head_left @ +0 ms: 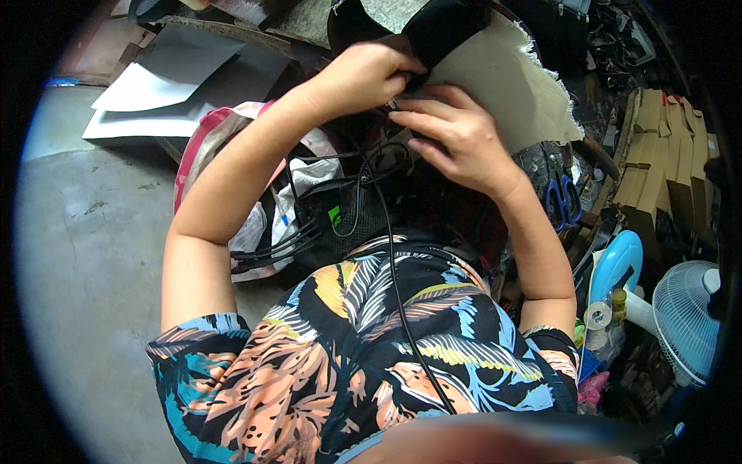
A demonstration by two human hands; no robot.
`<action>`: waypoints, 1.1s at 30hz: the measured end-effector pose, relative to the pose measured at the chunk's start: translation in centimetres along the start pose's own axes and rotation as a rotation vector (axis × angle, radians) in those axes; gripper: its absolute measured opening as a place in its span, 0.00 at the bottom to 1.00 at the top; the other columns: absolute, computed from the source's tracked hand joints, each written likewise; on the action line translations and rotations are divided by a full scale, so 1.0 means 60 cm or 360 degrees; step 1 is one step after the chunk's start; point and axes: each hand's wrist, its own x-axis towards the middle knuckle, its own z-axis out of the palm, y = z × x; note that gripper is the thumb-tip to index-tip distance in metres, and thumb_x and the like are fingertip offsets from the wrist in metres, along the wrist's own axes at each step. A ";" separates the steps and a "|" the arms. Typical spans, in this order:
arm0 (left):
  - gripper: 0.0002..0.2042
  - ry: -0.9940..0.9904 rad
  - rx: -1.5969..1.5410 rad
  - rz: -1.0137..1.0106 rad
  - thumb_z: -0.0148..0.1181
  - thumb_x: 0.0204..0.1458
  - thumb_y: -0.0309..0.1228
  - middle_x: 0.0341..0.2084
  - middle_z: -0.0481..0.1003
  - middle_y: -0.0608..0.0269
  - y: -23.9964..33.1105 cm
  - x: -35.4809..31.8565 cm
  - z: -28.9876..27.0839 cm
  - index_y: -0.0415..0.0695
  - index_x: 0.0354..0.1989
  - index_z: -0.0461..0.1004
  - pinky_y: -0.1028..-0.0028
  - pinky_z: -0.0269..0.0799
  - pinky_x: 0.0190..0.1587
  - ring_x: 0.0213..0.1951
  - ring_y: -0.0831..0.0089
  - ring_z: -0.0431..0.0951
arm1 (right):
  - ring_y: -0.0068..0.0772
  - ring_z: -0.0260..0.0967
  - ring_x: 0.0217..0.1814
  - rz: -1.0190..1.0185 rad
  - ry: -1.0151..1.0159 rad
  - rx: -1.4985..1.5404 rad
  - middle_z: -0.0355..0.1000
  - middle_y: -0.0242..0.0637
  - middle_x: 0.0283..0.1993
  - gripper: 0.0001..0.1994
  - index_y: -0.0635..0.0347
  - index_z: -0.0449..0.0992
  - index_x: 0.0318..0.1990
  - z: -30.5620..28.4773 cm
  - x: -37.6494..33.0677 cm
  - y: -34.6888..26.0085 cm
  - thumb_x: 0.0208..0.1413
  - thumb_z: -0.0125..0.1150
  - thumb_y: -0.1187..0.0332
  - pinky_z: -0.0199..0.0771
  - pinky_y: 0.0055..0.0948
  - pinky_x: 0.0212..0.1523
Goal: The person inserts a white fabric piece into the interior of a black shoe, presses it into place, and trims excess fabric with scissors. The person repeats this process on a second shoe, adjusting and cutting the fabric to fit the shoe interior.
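Observation:
Near the top middle, my left hand (369, 77) is closed, thumb and fingers pinching the lower edge of a black piece of flexible material (447, 32). My right hand (469, 141) comes in just below and right of it, fingers bent and fingertips almost meeting the left ones. A tiny pale thing shows at those right fingertips, too small to name. Behind my right hand spreads a beige cloth (510, 81) with a frayed white edge. It lies against the black material. What sits under both hands is hidden by the fingers.
Blue-handled scissors (563, 203) hang to the right. Beyond are folded cardboard (653, 158) and a light blue fan (684, 321). White sheets (166, 85) lie upper left. Below my hands, a black mesh bag (352, 209) and a black cable (396, 286) are close to my body.

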 end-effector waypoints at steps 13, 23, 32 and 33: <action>0.15 0.0099 0.0499 0.0423 0.58 0.57 0.34 0.51 0.76 0.55 0.016 0.002 0.012 0.44 0.50 0.78 0.62 0.72 0.56 0.53 0.55 0.74 | 0.36 0.79 0.39 0.1317 0.0460 -0.0241 0.80 0.42 0.41 0.08 0.61 0.79 0.45 -0.183 -0.184 0.001 0.62 0.59 0.69 0.76 0.31 0.41; 0.14 0.0090 0.0624 0.0327 0.62 0.52 0.33 0.48 0.77 0.63 0.033 0.021 0.027 0.50 0.48 0.79 0.64 0.74 0.52 0.50 0.58 0.76 | 0.32 0.74 0.36 0.0902 0.0616 -0.0324 0.78 0.38 0.40 0.08 0.61 0.81 0.43 -0.206 -0.173 -0.101 0.56 0.63 0.78 0.74 0.27 0.37; 0.19 0.0360 0.0573 0.0506 0.63 0.48 0.31 0.45 0.76 0.63 0.027 0.003 0.044 0.48 0.51 0.79 0.65 0.74 0.49 0.47 0.62 0.75 | 0.43 0.60 0.71 0.0404 -0.0464 -0.1038 0.68 0.32 0.67 0.21 0.42 0.72 0.64 -0.090 0.027 0.113 0.63 0.55 0.60 0.59 0.40 0.71; 0.18 0.0362 0.0598 0.0603 0.63 0.48 0.30 0.45 0.76 0.62 0.025 -0.001 0.042 0.47 0.50 0.79 0.65 0.74 0.49 0.47 0.62 0.75 | 0.41 0.59 0.72 0.0529 -0.0570 -0.0860 0.67 0.32 0.68 0.21 0.41 0.70 0.65 -0.090 0.025 0.132 0.65 0.53 0.59 0.58 0.40 0.72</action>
